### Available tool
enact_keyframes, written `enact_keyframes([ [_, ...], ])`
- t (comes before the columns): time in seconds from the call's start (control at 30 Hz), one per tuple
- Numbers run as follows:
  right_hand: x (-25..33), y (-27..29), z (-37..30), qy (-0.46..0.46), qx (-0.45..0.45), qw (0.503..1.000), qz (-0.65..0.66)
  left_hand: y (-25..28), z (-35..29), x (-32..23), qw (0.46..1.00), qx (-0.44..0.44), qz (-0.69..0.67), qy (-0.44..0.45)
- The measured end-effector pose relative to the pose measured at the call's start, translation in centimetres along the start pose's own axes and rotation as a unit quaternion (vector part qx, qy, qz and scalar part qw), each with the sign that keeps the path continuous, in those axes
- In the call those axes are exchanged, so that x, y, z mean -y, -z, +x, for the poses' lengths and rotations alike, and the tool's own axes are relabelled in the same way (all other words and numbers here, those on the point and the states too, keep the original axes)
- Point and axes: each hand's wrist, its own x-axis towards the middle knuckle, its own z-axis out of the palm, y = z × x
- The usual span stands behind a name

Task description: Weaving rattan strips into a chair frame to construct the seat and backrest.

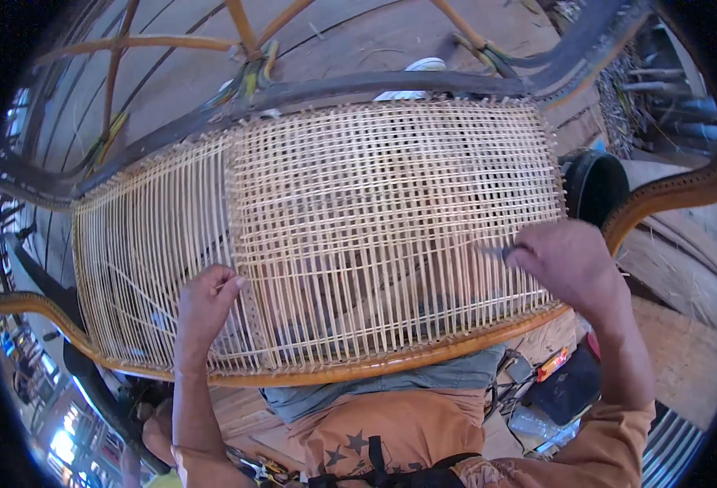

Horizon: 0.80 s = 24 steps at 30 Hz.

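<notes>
A woven cane panel (391, 179) stretches across a curved wooden frame in front of me. Its upper right part is a tight open grid; the lower part and the left section (147, 252) show mostly upright strands. My left hand (204, 309) is closed in a pinch beside the bar dividing the two sections. From its fingertips a pale cane strand (334, 270) runs rightward across the uprights. Over the panel's right side, my right hand (570, 260) is closed round a thin dark pointed tool (495, 252), its tip directed left. Motion blur hides the tool's exact kind.
The frame's orange front rail (407, 354) passes close to my body, and its dark back rail (374, 81) lies beyond. A black bucket (598, 183) stands at the right. Below it are a dark bag (566, 386) and small items. Slender wooden struts (244, 32) rise at the far left.
</notes>
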Motion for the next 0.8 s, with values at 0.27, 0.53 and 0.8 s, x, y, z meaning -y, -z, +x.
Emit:
enact_keyframes([
  [0.27,3.5,0.1,1.5,0.020,0.062,0.998,0.017,0.2,0.9,1.2,0.999,0.032,-0.012,-0.014],
  [0.53,6.7,-0.9,2.4,0.080,0.107,0.989,0.058,0.8,0.8,1.5,0.996,0.042,-0.034,-0.068],
  [0.8,9.3,-0.8,3.8,0.154,0.174,0.965,0.124,0.4,1.0,2.1,0.995,0.045,-0.034,-0.076],
])
